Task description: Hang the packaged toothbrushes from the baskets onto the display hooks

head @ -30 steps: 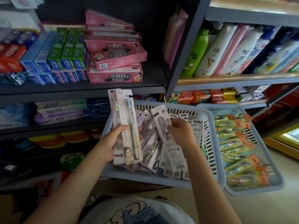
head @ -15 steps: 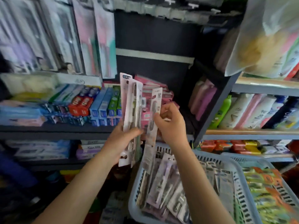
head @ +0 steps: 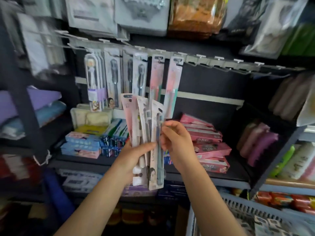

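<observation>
My left hand [head: 134, 155] grips a fanned bunch of packaged toothbrushes [head: 143, 126], upright in front of the shelf. My right hand [head: 177, 142] pinches the rightmost pack [head: 157, 167] of that bunch at its edge. Above them runs a rail of display hooks [head: 221, 63]. Several toothbrush packs [head: 139, 74] hang on its left half, while the hooks to the right are bare. A corner of the grey basket [head: 238, 206] with more packs shows at the bottom right.
Pink toothpaste boxes [head: 209, 145] and blue ones [head: 81, 145] lie on the shelf behind my hands. Bagged goods [head: 196, 16] hang above the rail. Bottles [head: 289, 164] stand on the right-hand shelves beyond a dark upright post [head: 272, 169].
My view has swung up from the baskets to the hook rail. Both hands rose with the packs, and the pack my right hand lifted from the basket now lies against the bunch in my left.
</observation>
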The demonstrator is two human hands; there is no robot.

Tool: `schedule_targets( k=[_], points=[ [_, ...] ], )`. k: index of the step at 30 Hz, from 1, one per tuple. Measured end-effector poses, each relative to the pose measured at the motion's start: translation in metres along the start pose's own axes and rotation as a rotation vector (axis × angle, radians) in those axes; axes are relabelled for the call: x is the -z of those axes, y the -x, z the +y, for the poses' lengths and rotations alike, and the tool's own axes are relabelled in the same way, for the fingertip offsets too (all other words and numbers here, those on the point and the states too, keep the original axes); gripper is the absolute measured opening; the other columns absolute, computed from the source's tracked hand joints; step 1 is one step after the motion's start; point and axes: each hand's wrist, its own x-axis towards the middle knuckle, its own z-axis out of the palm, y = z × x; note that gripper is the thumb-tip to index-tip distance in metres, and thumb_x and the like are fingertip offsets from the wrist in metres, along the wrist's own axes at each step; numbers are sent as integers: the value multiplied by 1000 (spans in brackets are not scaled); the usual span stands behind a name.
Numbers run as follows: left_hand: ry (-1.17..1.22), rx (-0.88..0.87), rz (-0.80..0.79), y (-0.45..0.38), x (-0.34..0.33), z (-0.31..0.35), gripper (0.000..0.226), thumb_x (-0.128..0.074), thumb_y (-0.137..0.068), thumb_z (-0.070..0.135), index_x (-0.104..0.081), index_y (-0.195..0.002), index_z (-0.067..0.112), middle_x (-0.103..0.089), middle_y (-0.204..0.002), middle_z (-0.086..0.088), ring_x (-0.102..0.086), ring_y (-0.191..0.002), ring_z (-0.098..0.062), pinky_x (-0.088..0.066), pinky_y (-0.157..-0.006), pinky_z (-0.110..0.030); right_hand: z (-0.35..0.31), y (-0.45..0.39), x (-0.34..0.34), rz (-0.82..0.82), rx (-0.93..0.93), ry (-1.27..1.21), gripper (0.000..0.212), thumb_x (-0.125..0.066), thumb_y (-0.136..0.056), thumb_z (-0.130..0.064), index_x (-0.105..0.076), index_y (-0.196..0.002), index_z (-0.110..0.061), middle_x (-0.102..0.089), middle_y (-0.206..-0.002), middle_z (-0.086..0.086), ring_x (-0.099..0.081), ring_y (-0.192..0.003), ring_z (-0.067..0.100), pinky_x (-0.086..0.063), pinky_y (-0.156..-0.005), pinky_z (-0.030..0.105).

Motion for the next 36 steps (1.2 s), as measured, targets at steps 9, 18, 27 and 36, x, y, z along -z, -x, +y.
schedule_targets(
  k=[9,18,27,36],
  points=[
    [83,-35,91,-36,30,36,20,-67,-87,-1,-72,-105,8,-76,-78,-7,-74,-70,-21,-57,-62,-30,-10,-20,-38,64,2,178,22,-65,-97,-14,-54,-115,-12,-57,-70,6,-49,-55,11,-40,-49,23],
    [78,-123,76,-61,53,72,33,-72,-84,1,-69,-115,13,-78,-90,-11,-76,-83,-29,-59,-76,-42,2,-37,-62,7,67,437,32,-70,-94,-35,-66,-96,-4,-70,-92,18,-66,-82,28,-57,-88,49],
    [79,-119,70,-66,88,86,32,-67,-92,15,-67,-121,1,-76,-101,-19,-75,-89,-32,-61,-67,-40,-1,-62,-82,65,141,330,13,-60,-102,-23,-63,-113,-18,-78,-91,8,-75,-88,28,-60,-85,48],
    [66,-166,68,-69,95,88,28,-73,-87,18,-66,-113,22,-78,-91,3,-74,-83,-15,-55,-64,-31,-3,-82,-100,156,248,234,22,-64,-97,-37,-62,-111,-21,-58,-103,40,-53,-96,63,-49,-85,71]
  ],
)
